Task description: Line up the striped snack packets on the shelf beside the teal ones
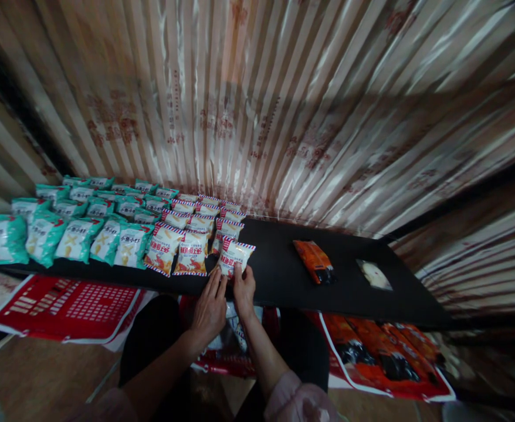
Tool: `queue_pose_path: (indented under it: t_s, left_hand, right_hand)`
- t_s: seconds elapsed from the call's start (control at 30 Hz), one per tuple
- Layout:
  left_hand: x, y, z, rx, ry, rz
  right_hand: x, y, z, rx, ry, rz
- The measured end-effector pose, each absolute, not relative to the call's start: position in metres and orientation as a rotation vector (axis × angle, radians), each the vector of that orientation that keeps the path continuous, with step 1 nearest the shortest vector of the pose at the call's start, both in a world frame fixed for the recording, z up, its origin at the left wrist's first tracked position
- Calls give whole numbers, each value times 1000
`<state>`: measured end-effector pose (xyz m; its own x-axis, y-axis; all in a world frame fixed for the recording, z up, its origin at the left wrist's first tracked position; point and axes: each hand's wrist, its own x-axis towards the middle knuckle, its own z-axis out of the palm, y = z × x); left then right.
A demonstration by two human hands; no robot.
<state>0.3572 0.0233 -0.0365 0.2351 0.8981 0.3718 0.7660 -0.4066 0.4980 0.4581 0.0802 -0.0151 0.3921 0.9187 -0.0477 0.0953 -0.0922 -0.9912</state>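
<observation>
Snack packet (235, 255), red and white, is lying on the near edge of the black table (284, 284). The right hand (244, 290) is pinching its lower edge, thumb and fingers closed on the wrapper. The left hand (210, 309) is sitting just left of the grip with fingers straight and apart, holding nothing. Its tips are reaching toward the packet's lower corner, and I cannot tell whether they are touching it.

Immediately left of the grip, matching red-and-white packets (187, 234) are lying in overlapping rows running back toward the curtain (284, 117). Farther left, green packets (77, 228) are filling the rest of that end, also in rows. Right of the grip the tabletop is showing mostly bare black, with one orange packet (314, 262) and, beyond it, one pale packet (374, 274), both well apart from the held one.

Below the grip and to the left, a red basket (68, 308) is looking empty. Below and to the right, a tray (433, 391) is holding more orange packets.

Judging by this, the green block is looking finished and the red-and-white block is looking nearly finished, with the held packet going in at its right end. The orange ones are barely started, with most sitting off the table.
</observation>
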Motion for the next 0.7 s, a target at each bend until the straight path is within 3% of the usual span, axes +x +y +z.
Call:
queue_pose_path:
  t_s: [0.5, 0.7]
  left_hand:
    - [347, 32, -37, 2318, 1603, 888]
    - [343, 34, -38, 2370, 1602, 924]
  right_hand:
    - [448, 92, -19, -1473, -1048, 894]
    - [448, 95, -25, -1537, -1120, 710]
